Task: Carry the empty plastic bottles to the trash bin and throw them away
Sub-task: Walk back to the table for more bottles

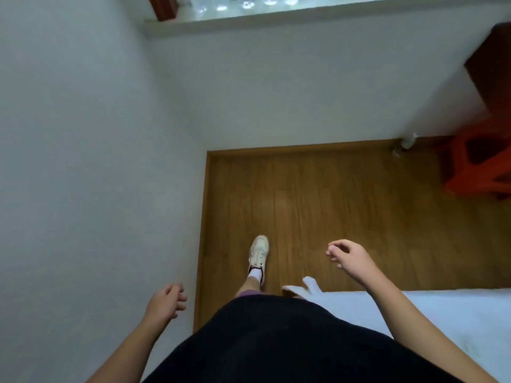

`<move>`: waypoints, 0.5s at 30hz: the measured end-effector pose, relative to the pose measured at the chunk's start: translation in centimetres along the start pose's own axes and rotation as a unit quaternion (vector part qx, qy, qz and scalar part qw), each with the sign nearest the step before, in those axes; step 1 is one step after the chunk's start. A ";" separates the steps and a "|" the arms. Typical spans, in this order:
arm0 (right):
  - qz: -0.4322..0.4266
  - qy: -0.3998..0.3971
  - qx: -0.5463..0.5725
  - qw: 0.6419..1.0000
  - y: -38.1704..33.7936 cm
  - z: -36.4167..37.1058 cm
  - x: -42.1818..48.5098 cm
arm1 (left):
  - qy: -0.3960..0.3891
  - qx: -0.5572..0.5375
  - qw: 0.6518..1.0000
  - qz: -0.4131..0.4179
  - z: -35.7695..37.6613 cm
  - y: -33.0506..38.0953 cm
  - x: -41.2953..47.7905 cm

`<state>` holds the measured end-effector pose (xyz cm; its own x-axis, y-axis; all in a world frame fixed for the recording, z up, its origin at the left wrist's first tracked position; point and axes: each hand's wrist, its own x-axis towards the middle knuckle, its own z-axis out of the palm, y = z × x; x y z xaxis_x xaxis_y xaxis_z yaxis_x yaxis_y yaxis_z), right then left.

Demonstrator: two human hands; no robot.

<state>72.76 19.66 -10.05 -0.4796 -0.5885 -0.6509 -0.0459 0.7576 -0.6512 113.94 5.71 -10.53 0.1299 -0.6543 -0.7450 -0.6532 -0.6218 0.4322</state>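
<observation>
Wooden floor [331, 205] lies ahead, both grips, left hand [163, 302] and right hand [348, 258], loosely curled and empty; bottles [405, 143] stand beside the red stool [478, 167], so she should walk over first.

You have two bare hands, the left hand [165, 301] and right hand [349, 258], one white sneaker [259, 251], one red plastic stool [479, 164] and one bed [453, 322].

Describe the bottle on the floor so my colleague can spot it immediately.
Start at the orange-red plastic stool by the far wall, at the right of the wooden floor. Just left of it, against the skirting, lies a small clear plastic bottle with a white cap. It is the only pale, see-through thing there.
</observation>
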 end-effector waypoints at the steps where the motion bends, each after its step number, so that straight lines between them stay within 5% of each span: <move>1: 0.006 0.010 0.006 1.000 -0.6 -0.5 1.1 | -0.003 0.005 1.000 -0.003 0.1 1.6 1.1; 8: 0.139 0.068 0.081 0.985 -1.1 -3.4 4.9 | -0.048 0.088 0.994 0.044 2.2 16.7 9.6; 15: 0.256 0.176 0.194 0.931 0.1 -5.6 4.7 | -0.155 0.184 0.947 0.213 11.1 37.4 12.1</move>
<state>65.58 18.52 -10.96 -0.6125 0.0018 -0.7904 0.5546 0.7135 -0.4282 82.85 -20.65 -8.97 -0.3917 -0.6195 -0.6803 -0.8201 -0.1001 0.5634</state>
